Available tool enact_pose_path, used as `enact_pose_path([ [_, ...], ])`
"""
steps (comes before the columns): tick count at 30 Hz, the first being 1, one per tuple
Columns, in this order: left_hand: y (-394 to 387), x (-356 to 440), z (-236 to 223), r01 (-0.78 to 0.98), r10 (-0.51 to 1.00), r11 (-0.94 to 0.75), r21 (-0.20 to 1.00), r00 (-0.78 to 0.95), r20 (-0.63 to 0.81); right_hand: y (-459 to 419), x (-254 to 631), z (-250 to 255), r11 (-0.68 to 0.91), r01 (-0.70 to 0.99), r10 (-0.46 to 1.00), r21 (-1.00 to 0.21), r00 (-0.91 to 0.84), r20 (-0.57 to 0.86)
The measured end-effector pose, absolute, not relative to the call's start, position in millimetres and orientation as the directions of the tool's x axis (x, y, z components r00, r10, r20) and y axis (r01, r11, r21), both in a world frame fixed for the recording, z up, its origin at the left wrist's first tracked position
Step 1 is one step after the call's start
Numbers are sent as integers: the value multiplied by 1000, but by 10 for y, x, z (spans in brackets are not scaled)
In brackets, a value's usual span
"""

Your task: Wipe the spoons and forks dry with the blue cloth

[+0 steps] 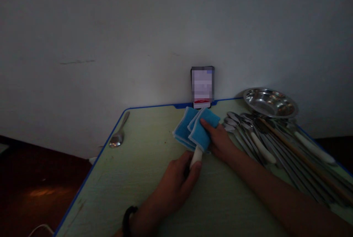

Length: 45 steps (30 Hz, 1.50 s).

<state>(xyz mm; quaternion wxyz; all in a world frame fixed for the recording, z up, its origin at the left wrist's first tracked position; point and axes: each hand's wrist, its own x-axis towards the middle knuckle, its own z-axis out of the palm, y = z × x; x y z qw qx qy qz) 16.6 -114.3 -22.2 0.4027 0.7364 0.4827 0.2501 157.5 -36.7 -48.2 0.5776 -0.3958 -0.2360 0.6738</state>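
Observation:
My left hand (179, 178) is wrapped round the white handle (196, 157) of a utensil, whose far end is hidden inside a blue cloth (184, 127). The cloth has pale edges and is folded over the utensil. With thumb on top, my right hand (217, 137) pinches the cloth around the covered end. What kind of utensil it is cannot be seen. Both hands are above the middle of the table (149, 141).
A metal spoon (117, 137) lies near the table's left edge. Several spoons, chopsticks and white-handled utensils (263, 148) are heaped at the right, beside a shiny metal bowl (270, 102). A phone (202, 86) leans on the wall (138, 45) at the back.

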Motion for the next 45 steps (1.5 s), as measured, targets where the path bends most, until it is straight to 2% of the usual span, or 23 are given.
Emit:
enact_pose_path([
  [7,-1135,158,-239,479,916,-217,851,401,9,-395,1572,-471,-252,-596,960,-763,-52,-276],
  [16,-1138,157,-212,497,918,-212,841,397,-3,-387,1565,-489,-229,-608,953,-760,19,-302],
  [22,-1139,157,-226,482,922,-213,850,386,12,-409,1578,-483,-203,-559,973,-804,-25,-228],
  [34,-1129,158,-247,487,935,-181,855,356,-5,-431,1606,-411,-287,-499,958,-818,-164,-236],
  [45,-1122,147,-239,564,918,-259,784,396,18,-454,1564,-432,-233,-500,970,-834,-58,-236],
])
